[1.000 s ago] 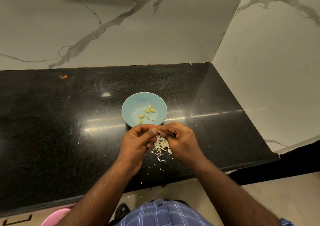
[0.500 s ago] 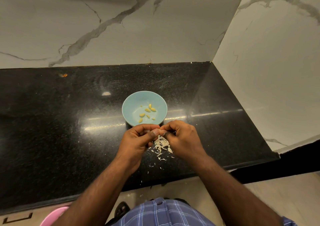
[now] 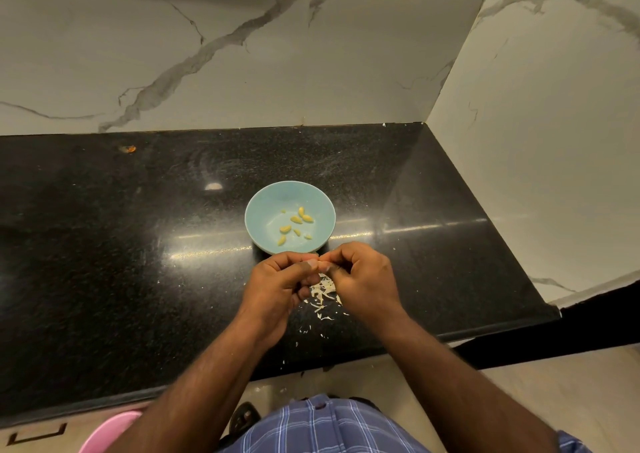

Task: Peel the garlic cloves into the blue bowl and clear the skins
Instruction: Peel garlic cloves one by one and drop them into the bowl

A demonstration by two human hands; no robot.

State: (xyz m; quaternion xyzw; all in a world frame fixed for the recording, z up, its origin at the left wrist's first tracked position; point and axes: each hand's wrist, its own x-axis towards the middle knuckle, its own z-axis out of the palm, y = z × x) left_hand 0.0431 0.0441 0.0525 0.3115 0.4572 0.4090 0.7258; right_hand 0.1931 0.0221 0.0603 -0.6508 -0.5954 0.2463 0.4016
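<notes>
Barely anything has moved since a second ago, tbh. Both hands sit in pretty much the same spot just this side of the bowl, fingertips bunched together like before, and the skin pile under them looks the same too.

Left hand (image 3: 277, 284) has its fingers curled in, thumb stretched across toward the other hand. Right hand (image 3: 362, 279) is curled as well, and its fingertips meet the left thumb right in the middle. They're pinching something tiny between them, presumably a garlic clove, but it's basically hidden by the fingers so I can't really make it out.

Blue bowl (image 3: 266, 206) stands on the black granite counter (image 3: 104, 262) just beyond the knuckles, nearly touching them in this view. Inside it there's a small scatter of peeled garlic cloves (image 3: 296, 224), yellowish, lying mostly toward the side nearest the hands.

Garlic skins (image 3: 322, 295) are heaped on the counter directly below and between the two hands, pale papery strips, with smaller flakes trailing from there toward the counter edge nearest the person.

Well off to the left of the left hand, near the marble backsplash (image 3: 242, 71), there's a small orange speck (image 3: 129, 148) on the counter. Down by the left forearm a pink tub (image 3: 107, 430) pokes into view, and a blue checked shirt (image 3: 322, 428) shows between the arms.
</notes>
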